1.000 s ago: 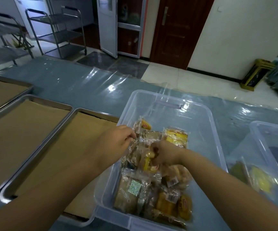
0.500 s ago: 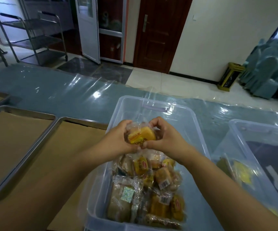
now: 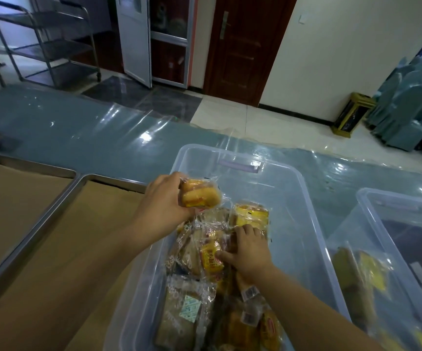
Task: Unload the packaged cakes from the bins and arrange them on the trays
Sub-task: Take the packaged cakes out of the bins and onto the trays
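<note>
A clear plastic bin [image 3: 303,198] stands in front of me with several wrapped cakes [image 3: 192,307] piled in its near half. My left hand [image 3: 164,206] holds one yellow packaged cake [image 3: 199,196] raised above the bin's left wall. My right hand [image 3: 249,252] is down in the pile, its fingers curled over the packets and its thumb against a small yellow cake packet [image 3: 211,258]. Left of the bin lies a metal tray [image 3: 83,179] lined with brown paper, bare of cakes.
A second paper-lined tray [image 3: 27,166] sits further left. Another clear bin [image 3: 407,206] with a few yellow packets stands at the right. The table carries a blue cloth under clear plastic. A metal trolley, doors, stacked chairs and a bin stand beyond.
Both hands held one cake together above the bin. Now my left hand keeps that cake and has shifted left, while my right hand has dropped back into the pile.
</note>
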The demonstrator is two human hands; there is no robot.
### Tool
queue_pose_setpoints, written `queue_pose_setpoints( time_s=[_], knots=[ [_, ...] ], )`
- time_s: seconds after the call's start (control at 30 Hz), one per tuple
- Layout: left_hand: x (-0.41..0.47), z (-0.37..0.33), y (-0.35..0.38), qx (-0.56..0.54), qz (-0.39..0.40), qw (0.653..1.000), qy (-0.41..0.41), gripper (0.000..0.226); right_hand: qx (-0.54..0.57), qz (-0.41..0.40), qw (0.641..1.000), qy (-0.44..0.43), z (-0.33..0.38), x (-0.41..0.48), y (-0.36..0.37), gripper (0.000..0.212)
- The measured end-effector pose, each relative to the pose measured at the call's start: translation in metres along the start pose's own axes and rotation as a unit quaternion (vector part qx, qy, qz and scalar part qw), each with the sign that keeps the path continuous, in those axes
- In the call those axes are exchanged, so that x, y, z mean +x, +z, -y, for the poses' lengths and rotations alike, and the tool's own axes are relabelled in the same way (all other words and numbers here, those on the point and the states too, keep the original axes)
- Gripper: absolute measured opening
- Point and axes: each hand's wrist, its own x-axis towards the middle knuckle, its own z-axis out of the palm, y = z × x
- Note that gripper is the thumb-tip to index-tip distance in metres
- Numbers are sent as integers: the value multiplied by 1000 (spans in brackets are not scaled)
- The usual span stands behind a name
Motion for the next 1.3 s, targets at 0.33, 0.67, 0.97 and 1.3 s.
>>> queue_pose_setpoints(
  time_s=[0.33,0.67,0.97,1.3],
  knots=[
    [-1,2,2,-3,-8,1000,-1,65,-49,-36,991,-119,7,2,7,58],
    [-2,0,1,-12,-16,1000,-11,63,11,3,996,-85,24,31,-1,34],
    [-3,-2,0,-28,-25,999,-14,58,-22,-22,993,-115,26,26,0,19],
    [-18,-16,-17,-169,-97,981,-8,53,-88,-357,895,-254,34,-17,-70,30]
  ],
)
